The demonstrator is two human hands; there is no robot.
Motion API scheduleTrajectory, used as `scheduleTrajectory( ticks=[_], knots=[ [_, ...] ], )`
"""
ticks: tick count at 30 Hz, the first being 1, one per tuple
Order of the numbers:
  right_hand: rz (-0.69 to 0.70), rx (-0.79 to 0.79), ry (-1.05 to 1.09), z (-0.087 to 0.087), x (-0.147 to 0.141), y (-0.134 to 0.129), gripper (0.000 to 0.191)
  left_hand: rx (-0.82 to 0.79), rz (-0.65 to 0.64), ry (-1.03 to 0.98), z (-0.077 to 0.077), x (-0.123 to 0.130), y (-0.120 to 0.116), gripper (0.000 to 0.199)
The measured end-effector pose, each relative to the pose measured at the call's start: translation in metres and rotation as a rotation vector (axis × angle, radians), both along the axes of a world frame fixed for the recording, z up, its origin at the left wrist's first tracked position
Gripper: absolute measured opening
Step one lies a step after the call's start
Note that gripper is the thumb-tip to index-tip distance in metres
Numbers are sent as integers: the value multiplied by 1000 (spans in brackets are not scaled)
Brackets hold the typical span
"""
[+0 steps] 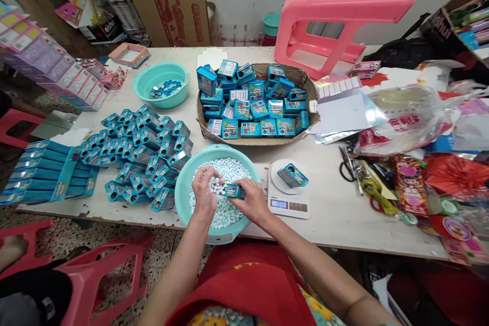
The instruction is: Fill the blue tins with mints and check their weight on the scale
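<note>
In my right hand (252,201) is a small blue candy tin (234,191), held low over a turquoise basin (182,191). White, pebble-like candies (225,220) fill the bottom of that basin. My left hand (204,191) is over the basin's left half, its fingers curled together around a few candies close to the tin's end. Just right of the basin, another blue candy tin (292,175) lies on a white kitchen scale (288,206) with a lit display.
Many blue tins (141,147) stand in rows at left, beside stacked blue display boxes (38,173). Behind are a turquoise bowl (160,69) of round caps and a cardboard tray (260,140) full of tins. Scissors (347,163), bags and a pink stool (324,10) occupy the right.
</note>
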State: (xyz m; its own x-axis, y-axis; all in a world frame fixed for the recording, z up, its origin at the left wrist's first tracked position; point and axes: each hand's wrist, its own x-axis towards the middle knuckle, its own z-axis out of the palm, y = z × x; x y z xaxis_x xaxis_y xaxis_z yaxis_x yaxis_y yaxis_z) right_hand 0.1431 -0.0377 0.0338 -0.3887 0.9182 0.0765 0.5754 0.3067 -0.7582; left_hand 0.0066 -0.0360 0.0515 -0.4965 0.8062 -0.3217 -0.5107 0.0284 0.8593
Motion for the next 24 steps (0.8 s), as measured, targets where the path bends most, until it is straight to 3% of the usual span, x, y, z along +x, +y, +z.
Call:
scheduleTrajectory(
  ticks=[11,24],
  knots=[
    [14,13,-24,3,-4,-7,27,16,58,52,3,0,4,23],
    [-2,-77,32,-8,-6,5,29,55,-71,38,-1,4,3,20]
  ],
)
